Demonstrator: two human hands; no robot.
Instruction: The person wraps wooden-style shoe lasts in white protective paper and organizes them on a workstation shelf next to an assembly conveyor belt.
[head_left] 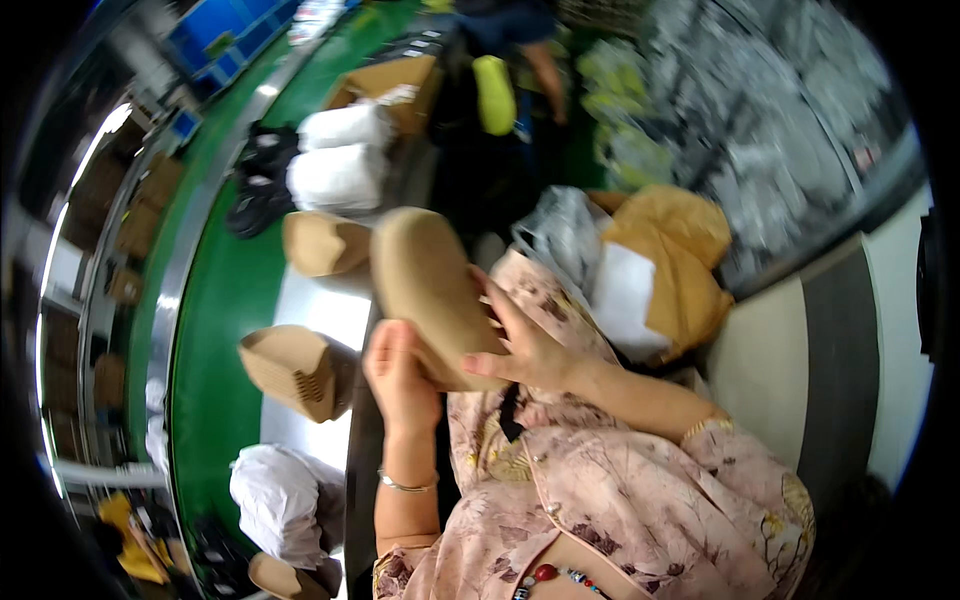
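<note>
Both my hands hold a tan shoe-shaped insert, smooth and rounded at its far end and tilted above my lap. My left hand has its fingers closed on the near left edge. My right hand grips the right side, thumb at the near end and fingers along the edge. Left of it on the bench sits a stack of nested tan inserts. Another tan insert lies farther off, partly behind the held one. A further tan piece shows at the lower edge.
White wrapped bundles and an open cardboard box stand farther along the bench. A white bundle lies nearer. Black shoes rest on the green surface. Right are a brown bag and heaped clear plastic bags. A co-worker's arm shows ahead.
</note>
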